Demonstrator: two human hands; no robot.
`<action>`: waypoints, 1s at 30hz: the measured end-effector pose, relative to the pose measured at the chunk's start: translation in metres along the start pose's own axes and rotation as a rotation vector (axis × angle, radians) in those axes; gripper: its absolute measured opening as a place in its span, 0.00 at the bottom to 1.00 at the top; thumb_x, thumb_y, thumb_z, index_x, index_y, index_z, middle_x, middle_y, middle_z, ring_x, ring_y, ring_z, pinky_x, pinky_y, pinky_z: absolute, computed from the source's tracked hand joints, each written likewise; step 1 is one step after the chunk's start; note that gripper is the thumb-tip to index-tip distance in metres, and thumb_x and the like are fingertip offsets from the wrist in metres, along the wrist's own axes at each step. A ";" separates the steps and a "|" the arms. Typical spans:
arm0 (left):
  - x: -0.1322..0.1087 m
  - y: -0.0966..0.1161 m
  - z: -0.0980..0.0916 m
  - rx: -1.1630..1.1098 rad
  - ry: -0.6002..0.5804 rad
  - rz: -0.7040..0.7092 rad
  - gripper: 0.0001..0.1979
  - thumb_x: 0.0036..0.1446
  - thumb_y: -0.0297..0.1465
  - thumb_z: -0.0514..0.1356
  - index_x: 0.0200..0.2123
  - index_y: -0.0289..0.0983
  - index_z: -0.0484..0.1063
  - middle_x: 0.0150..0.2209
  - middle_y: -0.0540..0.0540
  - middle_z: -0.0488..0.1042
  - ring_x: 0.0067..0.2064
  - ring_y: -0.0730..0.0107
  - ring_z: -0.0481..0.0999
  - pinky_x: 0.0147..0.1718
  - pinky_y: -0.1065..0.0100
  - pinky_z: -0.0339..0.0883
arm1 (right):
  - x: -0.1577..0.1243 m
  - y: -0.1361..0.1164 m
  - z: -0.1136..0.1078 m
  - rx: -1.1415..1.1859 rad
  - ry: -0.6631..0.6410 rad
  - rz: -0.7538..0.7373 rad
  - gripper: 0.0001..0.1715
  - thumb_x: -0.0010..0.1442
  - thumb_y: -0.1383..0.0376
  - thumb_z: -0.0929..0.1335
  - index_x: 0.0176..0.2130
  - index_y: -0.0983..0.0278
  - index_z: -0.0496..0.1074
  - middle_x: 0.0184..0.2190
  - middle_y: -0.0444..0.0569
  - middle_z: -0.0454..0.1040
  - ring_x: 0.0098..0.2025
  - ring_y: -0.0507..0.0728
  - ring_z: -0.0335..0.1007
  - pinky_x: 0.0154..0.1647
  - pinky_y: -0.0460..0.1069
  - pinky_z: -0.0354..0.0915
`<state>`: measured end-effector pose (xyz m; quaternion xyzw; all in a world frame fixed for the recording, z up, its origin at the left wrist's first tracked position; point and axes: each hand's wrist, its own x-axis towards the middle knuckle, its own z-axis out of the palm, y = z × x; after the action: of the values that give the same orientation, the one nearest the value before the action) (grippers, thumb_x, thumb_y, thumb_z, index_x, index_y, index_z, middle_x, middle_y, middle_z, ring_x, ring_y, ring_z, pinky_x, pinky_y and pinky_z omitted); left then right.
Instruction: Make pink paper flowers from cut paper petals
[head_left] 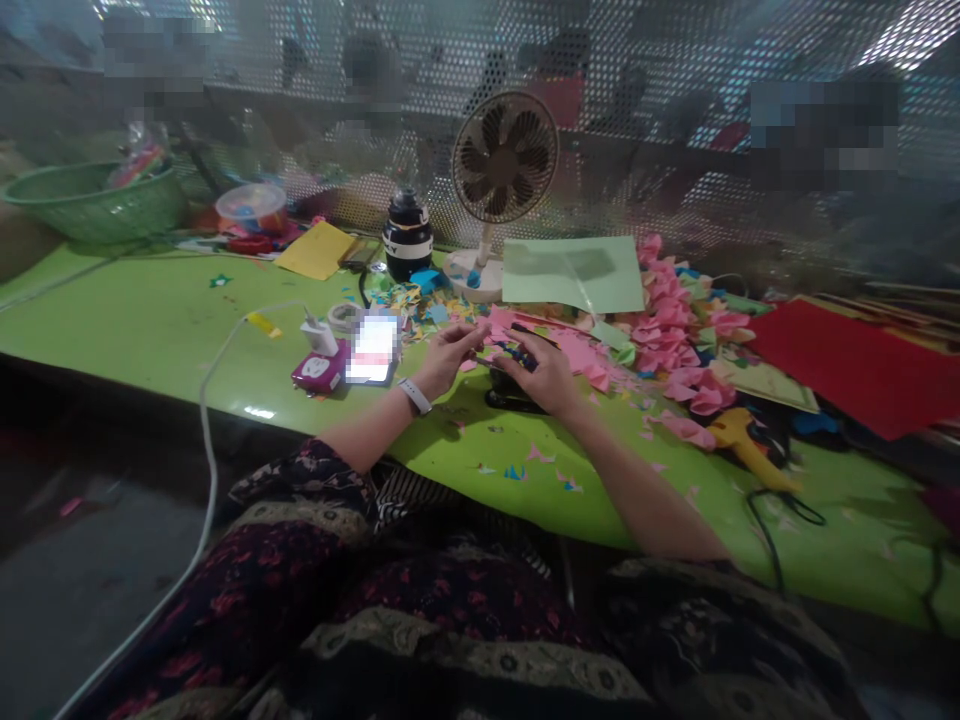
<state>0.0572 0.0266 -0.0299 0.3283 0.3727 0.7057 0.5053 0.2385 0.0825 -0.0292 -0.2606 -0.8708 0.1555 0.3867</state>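
My left hand [451, 358] is closed, its thumb and fingers pinched together at the middle of the green table; what it pinches is too small to tell, though pink paper lies right behind the fingertips. My right hand [541, 372] faces it, the fingers curled round a small dark-blue tool [516, 352] whose kind is blurred. Below this hand a black object [514, 402] rests on the table, partly covered. Pink paper pieces [581, 355] lie just beyond my right hand. Small colourful paper scraps [409, 300] are spread behind my left hand.
A lit phone [373, 347], a purple box [319, 370] and a white charger [320, 335] with its cable lie left. A fan [505, 160] and black bottle [407, 240] stand behind. Pink paper flowers [664, 320], a yellow glue gun [750, 447] and red sheets [862, 362] are right.
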 end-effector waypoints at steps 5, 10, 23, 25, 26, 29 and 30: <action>0.001 -0.001 -0.001 -0.004 0.001 0.022 0.21 0.40 0.40 0.79 0.21 0.36 0.71 0.22 0.55 0.69 0.25 0.82 0.66 0.25 0.75 0.59 | -0.001 0.003 0.001 -0.050 0.024 -0.026 0.19 0.71 0.52 0.64 0.49 0.57 0.80 0.45 0.54 0.82 0.50 0.63 0.78 0.54 0.59 0.72; 0.000 0.000 0.001 -0.030 0.010 -0.054 0.19 0.38 0.38 0.79 0.23 0.37 0.74 0.24 0.54 0.71 0.26 0.80 0.69 0.25 0.75 0.62 | 0.001 0.005 -0.003 0.036 -0.027 0.008 0.18 0.69 0.52 0.67 0.47 0.58 0.81 0.45 0.53 0.82 0.48 0.63 0.79 0.53 0.59 0.73; 0.000 -0.002 0.001 -0.008 -0.034 0.001 0.19 0.40 0.40 0.79 0.24 0.36 0.75 0.23 0.54 0.71 0.26 0.81 0.67 0.25 0.75 0.60 | -0.001 0.002 0.001 -0.032 0.060 -0.016 0.22 0.72 0.52 0.62 0.48 0.59 0.80 0.46 0.56 0.83 0.50 0.64 0.79 0.54 0.59 0.72; -0.001 -0.001 0.001 -0.005 -0.029 -0.003 0.18 0.41 0.39 0.79 0.23 0.36 0.75 0.24 0.54 0.71 0.27 0.81 0.68 0.26 0.75 0.61 | 0.000 0.004 0.000 -0.011 0.030 -0.017 0.22 0.72 0.51 0.62 0.47 0.59 0.81 0.46 0.56 0.83 0.49 0.64 0.79 0.54 0.59 0.72; -0.001 -0.001 0.001 -0.004 -0.025 -0.010 0.18 0.41 0.39 0.79 0.23 0.36 0.75 0.24 0.54 0.71 0.27 0.81 0.69 0.27 0.75 0.61 | 0.001 0.004 -0.001 0.002 0.016 -0.012 0.22 0.72 0.51 0.62 0.47 0.59 0.81 0.45 0.56 0.83 0.49 0.64 0.79 0.53 0.59 0.73; 0.000 -0.001 0.000 -0.004 -0.009 -0.039 0.18 0.41 0.38 0.79 0.24 0.36 0.75 0.25 0.54 0.72 0.27 0.80 0.69 0.27 0.74 0.61 | 0.002 0.001 -0.004 0.048 -0.034 0.029 0.24 0.71 0.50 0.62 0.46 0.59 0.81 0.42 0.55 0.83 0.45 0.63 0.80 0.49 0.58 0.74; 0.001 -0.002 -0.001 -0.002 -0.002 -0.040 0.18 0.41 0.39 0.79 0.24 0.36 0.75 0.24 0.54 0.71 0.27 0.80 0.68 0.27 0.74 0.61 | 0.002 0.000 -0.005 0.058 -0.049 0.043 0.24 0.71 0.49 0.62 0.46 0.60 0.81 0.41 0.54 0.83 0.44 0.63 0.80 0.48 0.58 0.74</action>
<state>0.0575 0.0275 -0.0320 0.3210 0.3778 0.6956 0.5200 0.2409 0.0839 -0.0246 -0.2639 -0.8694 0.1953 0.3692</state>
